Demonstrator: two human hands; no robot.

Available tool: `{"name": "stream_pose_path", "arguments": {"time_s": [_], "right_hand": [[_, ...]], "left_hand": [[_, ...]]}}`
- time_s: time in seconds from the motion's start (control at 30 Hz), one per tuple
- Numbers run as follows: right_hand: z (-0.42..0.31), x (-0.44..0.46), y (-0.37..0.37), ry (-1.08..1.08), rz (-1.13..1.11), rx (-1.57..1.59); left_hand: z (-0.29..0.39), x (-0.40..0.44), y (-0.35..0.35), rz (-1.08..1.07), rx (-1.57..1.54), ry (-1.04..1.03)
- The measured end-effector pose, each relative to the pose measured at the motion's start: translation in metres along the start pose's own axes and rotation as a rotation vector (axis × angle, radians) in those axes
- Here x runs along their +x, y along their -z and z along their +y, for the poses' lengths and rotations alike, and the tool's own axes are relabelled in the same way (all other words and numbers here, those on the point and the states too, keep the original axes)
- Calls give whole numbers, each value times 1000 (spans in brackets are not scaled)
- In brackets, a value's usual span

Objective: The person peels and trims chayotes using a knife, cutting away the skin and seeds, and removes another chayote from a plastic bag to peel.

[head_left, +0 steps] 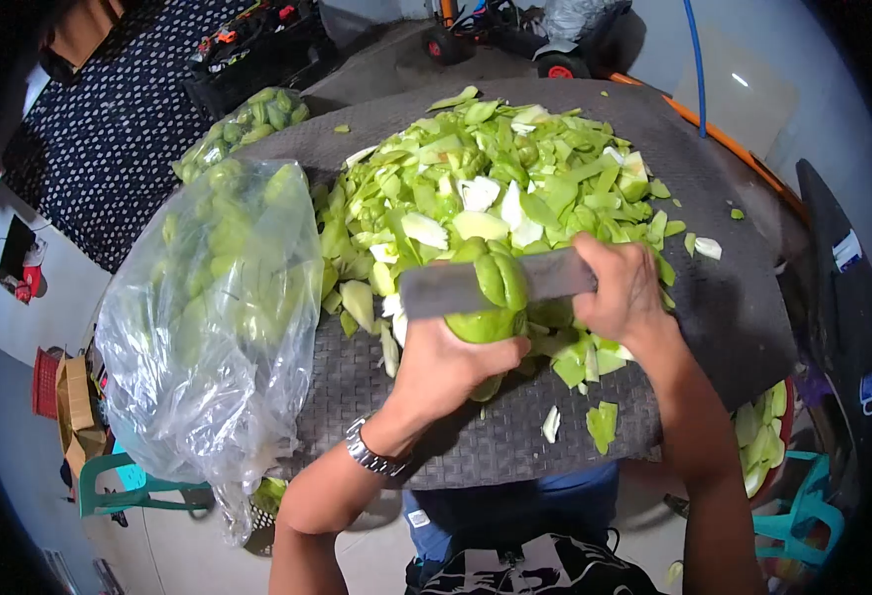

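Note:
My left hand (451, 369), a watch on its wrist, is wrapped round a green chayote (481, 325) above the front half of the table. In my right hand (622, 293) is a knife (553, 275) with a wide blade, smeared by motion. The blade lies crosswise at the chayote, and a strip of green peel (500, 281) shows over it. Just beyond both hands rises a large heap of chayote peels (545, 188) with some white pieces among them. The knife's handle is hidden in my fingers.
A clear plastic bag of chayotes (218, 297) stands at the table's left, with another bag (257, 119) behind it. The dark woven tabletop (724, 327) has scattered scraps. Below right is a container of pale green pieces (761, 436) near a teal chair (803, 516).

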State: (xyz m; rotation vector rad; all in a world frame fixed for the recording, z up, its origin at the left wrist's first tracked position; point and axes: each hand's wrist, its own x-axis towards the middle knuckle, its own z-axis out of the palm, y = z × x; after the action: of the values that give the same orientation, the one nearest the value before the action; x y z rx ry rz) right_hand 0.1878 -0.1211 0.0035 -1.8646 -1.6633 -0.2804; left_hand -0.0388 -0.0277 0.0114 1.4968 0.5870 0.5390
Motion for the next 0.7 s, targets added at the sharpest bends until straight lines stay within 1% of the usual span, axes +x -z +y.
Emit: {"name": "stream_pose_path", "arguments": {"time_s": [0.03,0.07,0.13,0.17,0.27,0.3,0.4,0.43,0.53,0.6,0.63,0.7], "right_hand": [[4,3,-3,-34,31,-3],[5,4,-6,-68,55,-2],[-17,4,4,-43,1,65],[-22,4,7,-52,-42,64],[-12,8,8,-318,-179,223],[-1,9,9,-425,-271,247],[5,13,18,-637,-309,428],[-3,16,31,-631,-388,501],[-26,11,31,-327,-230,516],[-35,5,31,-200,-287,324],[-33,-1,15,-111,-184,295],[-37,-5,4,-11,-80,243]], "left_hand": [[8,-3,-4,61,30,-63],[5,-6,-11,55,72,-96],[-5,-8,-24,54,162,-171],[-6,-3,-20,7,258,-180],[-1,0,-14,51,133,-89],[1,2,-9,60,179,-68],[5,7,-1,21,-87,15],[6,9,2,-13,-132,36],[-6,15,6,5,-233,-9],[-12,12,10,28,-121,16],[-16,10,11,35,-64,29],[-23,8,9,83,27,-85]]}}
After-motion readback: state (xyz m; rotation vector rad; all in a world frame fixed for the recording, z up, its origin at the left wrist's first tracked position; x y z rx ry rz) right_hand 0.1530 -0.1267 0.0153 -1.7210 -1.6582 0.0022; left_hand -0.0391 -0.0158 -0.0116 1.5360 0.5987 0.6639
